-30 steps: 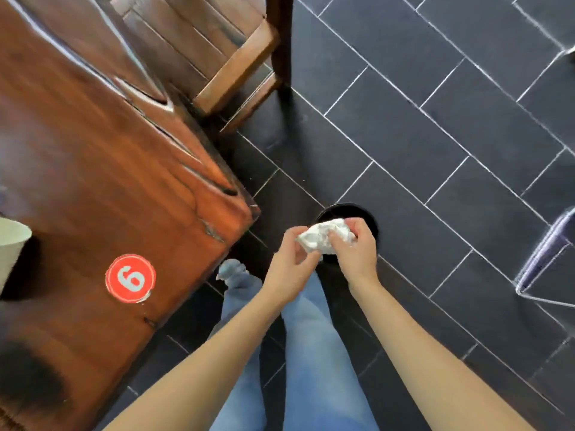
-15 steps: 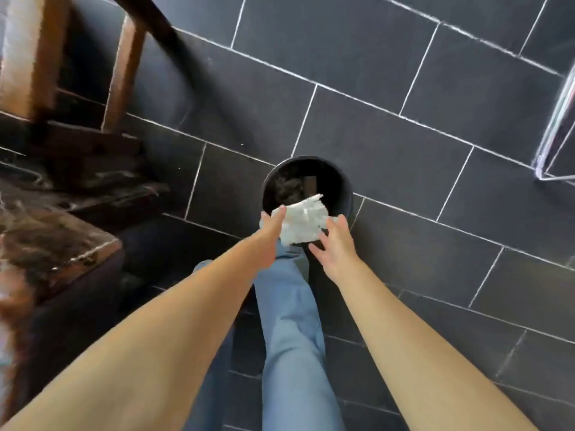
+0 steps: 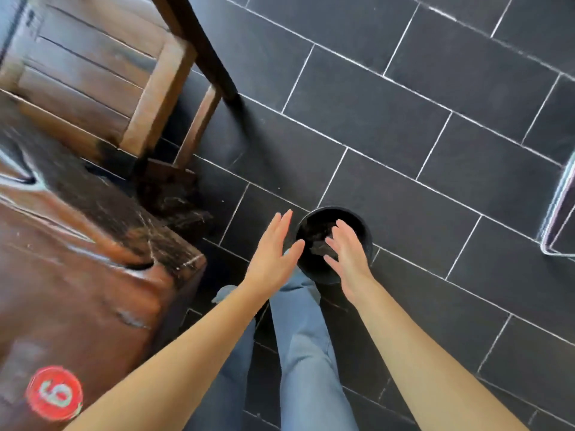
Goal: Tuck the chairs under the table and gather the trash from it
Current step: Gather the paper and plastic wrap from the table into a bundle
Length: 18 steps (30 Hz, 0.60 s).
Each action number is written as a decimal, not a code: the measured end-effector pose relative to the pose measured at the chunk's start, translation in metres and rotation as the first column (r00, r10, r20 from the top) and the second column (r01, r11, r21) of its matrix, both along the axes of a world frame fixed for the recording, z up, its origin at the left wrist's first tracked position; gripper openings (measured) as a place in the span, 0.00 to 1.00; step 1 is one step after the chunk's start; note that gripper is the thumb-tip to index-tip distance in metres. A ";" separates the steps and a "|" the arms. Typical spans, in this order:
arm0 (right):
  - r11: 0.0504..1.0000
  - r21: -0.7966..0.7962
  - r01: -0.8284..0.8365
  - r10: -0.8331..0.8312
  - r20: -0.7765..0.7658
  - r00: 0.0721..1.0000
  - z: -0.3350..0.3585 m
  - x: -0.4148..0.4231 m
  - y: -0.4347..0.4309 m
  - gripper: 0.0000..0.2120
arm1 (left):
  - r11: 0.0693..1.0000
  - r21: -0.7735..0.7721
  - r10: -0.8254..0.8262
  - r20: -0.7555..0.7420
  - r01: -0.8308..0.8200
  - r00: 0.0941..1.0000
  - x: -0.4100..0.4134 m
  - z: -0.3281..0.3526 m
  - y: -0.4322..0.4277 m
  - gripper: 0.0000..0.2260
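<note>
A round black trash bin (image 3: 314,269) stands on the dark tile floor in front of my legs. My left hand (image 3: 272,253) hovers just left of its rim, fingers spread and empty. Over the bin's mouth my right hand (image 3: 348,251) is open, holding nothing. Dark scraps lie inside the bin (image 3: 317,244); the white crumpled paper is not visible. The wooden table (image 3: 77,275) with a red number 6 sticker (image 3: 54,393) fills the lower left. A wooden chair (image 3: 93,73) sits at the upper left, its seat partly under the table edge.
A dark chair leg (image 3: 202,51) slants across the floor above the bin. A metal frame (image 3: 560,213) shows at the right edge. My jeans-clad legs (image 3: 305,353) stand between table and bin. Dark tiles spread to the right and top.
Both hands held the crumpled white paper over the bin; now they are open and empty, and the paper is gone from sight. The view has swung back toward the table.
</note>
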State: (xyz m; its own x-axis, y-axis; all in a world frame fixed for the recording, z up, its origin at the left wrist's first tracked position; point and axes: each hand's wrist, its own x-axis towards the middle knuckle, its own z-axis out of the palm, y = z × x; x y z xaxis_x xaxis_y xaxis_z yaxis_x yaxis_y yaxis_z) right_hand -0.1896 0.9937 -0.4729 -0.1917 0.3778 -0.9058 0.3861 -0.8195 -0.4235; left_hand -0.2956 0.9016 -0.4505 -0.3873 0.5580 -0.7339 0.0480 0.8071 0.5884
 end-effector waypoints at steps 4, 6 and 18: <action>0.961 0.168 -0.221 0.242 -0.119 0.963 0.037 -0.070 -0.012 0.18 | 0.979 0.203 0.091 -0.289 -0.031 0.953 -0.034 0.044 -0.016 0.28; 0.906 0.275 -0.322 0.372 -0.153 0.915 0.057 -0.108 -0.026 0.18 | 0.962 0.264 0.178 -0.391 -0.075 0.903 -0.055 0.064 -0.036 0.28; 0.320 0.746 -0.585 0.915 -0.084 0.394 0.150 -0.235 -0.244 0.15 | 0.636 0.511 0.740 -0.617 -0.578 0.269 -0.137 0.154 -0.275 0.24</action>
State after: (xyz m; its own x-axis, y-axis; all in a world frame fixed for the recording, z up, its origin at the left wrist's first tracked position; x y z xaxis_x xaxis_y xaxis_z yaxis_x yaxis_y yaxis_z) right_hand -0.4244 0.7494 -0.3230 -0.9388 0.1671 -0.3010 0.3308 0.1950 -0.9233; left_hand -0.4325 0.6270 -0.2962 -0.9921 -0.0921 0.0851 0.0002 0.6779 0.7351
